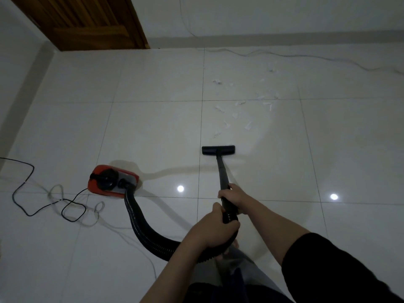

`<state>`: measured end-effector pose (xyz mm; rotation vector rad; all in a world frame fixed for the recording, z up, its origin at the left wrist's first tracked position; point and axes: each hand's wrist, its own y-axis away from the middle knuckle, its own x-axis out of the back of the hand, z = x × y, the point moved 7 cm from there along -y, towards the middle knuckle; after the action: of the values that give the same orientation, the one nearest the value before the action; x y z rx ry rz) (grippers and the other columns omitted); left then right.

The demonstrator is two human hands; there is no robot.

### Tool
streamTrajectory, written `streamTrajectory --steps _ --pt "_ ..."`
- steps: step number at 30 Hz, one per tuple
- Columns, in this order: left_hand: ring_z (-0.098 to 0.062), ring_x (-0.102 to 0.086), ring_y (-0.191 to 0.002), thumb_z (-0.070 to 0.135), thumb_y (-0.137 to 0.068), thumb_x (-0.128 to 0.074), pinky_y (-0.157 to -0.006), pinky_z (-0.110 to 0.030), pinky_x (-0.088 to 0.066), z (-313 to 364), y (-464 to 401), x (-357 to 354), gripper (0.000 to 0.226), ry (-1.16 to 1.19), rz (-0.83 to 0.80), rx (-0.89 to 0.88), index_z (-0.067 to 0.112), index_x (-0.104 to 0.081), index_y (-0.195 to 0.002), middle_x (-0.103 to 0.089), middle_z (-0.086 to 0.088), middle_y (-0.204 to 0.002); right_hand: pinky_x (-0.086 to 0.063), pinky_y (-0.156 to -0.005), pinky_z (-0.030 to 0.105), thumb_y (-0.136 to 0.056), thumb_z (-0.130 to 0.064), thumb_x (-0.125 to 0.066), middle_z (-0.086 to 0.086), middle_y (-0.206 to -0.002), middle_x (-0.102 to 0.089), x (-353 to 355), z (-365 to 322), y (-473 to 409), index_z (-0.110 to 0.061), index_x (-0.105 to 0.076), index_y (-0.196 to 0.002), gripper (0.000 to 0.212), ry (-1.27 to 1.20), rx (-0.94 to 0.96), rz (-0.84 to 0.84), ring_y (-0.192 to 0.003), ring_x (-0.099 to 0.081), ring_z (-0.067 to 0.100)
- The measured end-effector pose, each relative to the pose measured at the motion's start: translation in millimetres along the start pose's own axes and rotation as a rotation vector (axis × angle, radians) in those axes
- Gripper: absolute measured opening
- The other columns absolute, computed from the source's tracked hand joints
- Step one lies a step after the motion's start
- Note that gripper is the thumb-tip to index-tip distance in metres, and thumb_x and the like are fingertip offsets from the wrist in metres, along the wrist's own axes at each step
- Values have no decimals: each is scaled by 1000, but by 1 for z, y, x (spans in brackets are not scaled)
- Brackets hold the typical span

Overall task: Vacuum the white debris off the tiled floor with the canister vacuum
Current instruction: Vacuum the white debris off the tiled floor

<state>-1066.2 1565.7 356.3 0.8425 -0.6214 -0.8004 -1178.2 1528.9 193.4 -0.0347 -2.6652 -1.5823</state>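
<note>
Vacuuming barely begun: the debris is lying untouched ahead of the nozzle.

The red canister vacuum (113,180) is sitting at left, its hose (142,224) curving to the left hand (215,231), whose fingers are wrapping the hose end; the right hand (231,196) is gripping the wand (222,171) above it. The floor nozzle (218,150) is resting just short of the white debris (242,106), which is scattering up and rightward across the tiled floor (153,127), seemingly all left to collect.

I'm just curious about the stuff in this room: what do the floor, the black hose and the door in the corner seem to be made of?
The pale square-tiled floor looks like glazed ceramic or porcelain: glossy, mirroring two ceiling lights. The black ribbed hose looks like flexible plastic, ridged and bending freely. The brown panelled door looks like varnished wood, with visible grain, though it could be veneer.
</note>
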Motion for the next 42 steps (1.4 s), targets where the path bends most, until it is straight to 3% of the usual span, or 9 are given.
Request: streamTrajectory --steps 4,8,11,13,17,22,27,32,42 --pt "-18 -55 -53 36 -91 -50 -66 -39 -52 22 -20 16 33 -13 16 0 20 -36 -117 -63 -5 -73 -48 -59 30 -87 -15 -63 10 -95 -57 14 -26 -13 -9 -47 -122 39 -8 6 -6 -76 -58 22" --pt "-26 -60 -85 40 -90 -52 -78 -41 -51 41 -43 38 36 -95 26 -6 20 -37 -116 -61 -9 -104 -49 -59 31 -87 -15 -63 11 -94 -58 23 -53 -30 -9 -49 -120 36 -25 10 5 -76 -58 23" --pt "-17 -57 -84 38 -92 -52 -71 -32 -46 56 -62 56 32 -157 17 -26 21 -37 -114 -58 -2 -101 -48 -58 30 -87 -15 -63 10 -97 -58 31 -75 -43 -11 -48 -122 38 -34 2 16 -77 -58 23" --pt "-21 -58 -95 39 -92 -52 -81 -36 -47 67 -73 70 29 -184 13 -34 22 -38 -111 -57 -2 -101 -47 -57 29 -87 -16 -63 10 -96 -58 35 -91 -51 -10 -48 -125 41 -43 -3 15 -76 -58 22" --pt "-16 -56 -73 36 -93 -51 -73 -36 -47 88 -88 100 31 -167 4 -44 19 -37 -115 -58 0 -89 -47 -59 30 -87 -16 -63 10 -99 -59 41 -124 -66 -11 -45 -132 49 -60 -20 26 -79 -59 22" --pt "-18 -60 -77 38 -93 -51 -75 -36 -51 107 -109 133 38 -177 15 -33 18 -37 -123 -62 -1 -90 -48 -59 30 -88 -17 -64 8 -101 -59 45 -162 -85 -14 -34 -147 66 -90 -23 40 -80 -61 22" --pt "-18 -63 -61 37 -94 -51 -55 -25 -51 122 -126 153 38 -95 -3 22 22 -34 -124 -65 2 -75 -55 -71 37 -87 -15 -66 11 -112 -59 56 -194 -107 -11 -34 -147 68 -73 2 54 -91 -61 25" --pt "-29 -66 -60 39 -90 -54 -69 -50 -61 144 -152 174 42 20 10 60 26 -33 -124 -69 -14 -91 -49 -60 30 -89 -14 -64 7 -110 -55 72 -231 -128 -14 -22 -154 77 -69 8 40 -82 -58 18" --pt "-25 -61 -58 36 -93 -55 -61 -43 -58 217 -201 212 39 103 43 90 24 -35 -124 -69 -16 -88 -48 -58 32 -91 -16 -64 -1 -96 -51 120 -301 -165 -25 -11 -158 85 -116 -45 -37 -83 -57 18"
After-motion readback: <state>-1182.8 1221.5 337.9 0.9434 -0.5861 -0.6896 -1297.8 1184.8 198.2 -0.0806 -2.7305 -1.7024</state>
